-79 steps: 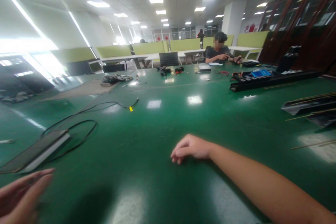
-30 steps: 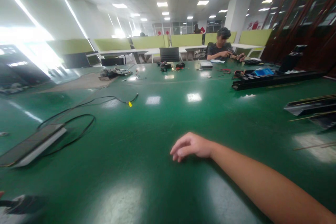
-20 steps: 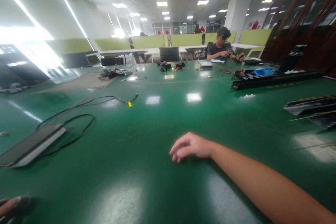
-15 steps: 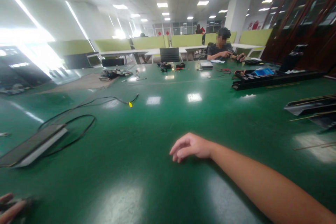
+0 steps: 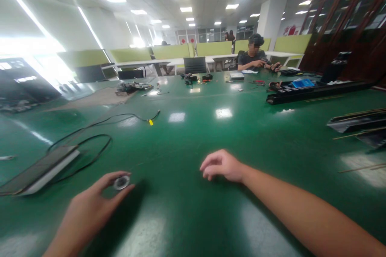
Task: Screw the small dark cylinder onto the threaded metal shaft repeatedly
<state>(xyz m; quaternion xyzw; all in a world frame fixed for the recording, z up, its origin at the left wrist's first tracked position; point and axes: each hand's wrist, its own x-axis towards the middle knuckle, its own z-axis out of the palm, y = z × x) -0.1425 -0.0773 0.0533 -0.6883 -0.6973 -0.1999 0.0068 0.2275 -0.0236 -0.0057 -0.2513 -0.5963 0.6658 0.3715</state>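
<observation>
Between the thumb and fingers of my left hand (image 5: pixel 93 202) is a small round, silver ring-shaped piece (image 5: pixel 122 182) with a pale centre. That hand is closed on it and held above the green tabletop (image 5: pixel 175 156); what exactly the piece is cannot be made out. To the right, my right hand (image 5: pixel 224 165) rests low over the table with loosely bent fingers and the thumb a little apart. It holds nothing that I can see.
At the left lies a flat grey device (image 5: pixel 39 168) with a black cable (image 5: pixel 102 136) bearing a yellow tag (image 5: pixel 151 122). Black rails (image 5: pixel 316 92) stand at the right with thin rods nearby. Across the table a person (image 5: pixel 252 56) handles something; loose parts lie near them.
My left hand has come in from the lower left corner toward the middle, carrying the ring-shaped piece. My right hand has shifted slightly, its thumb nearer the fingers.
</observation>
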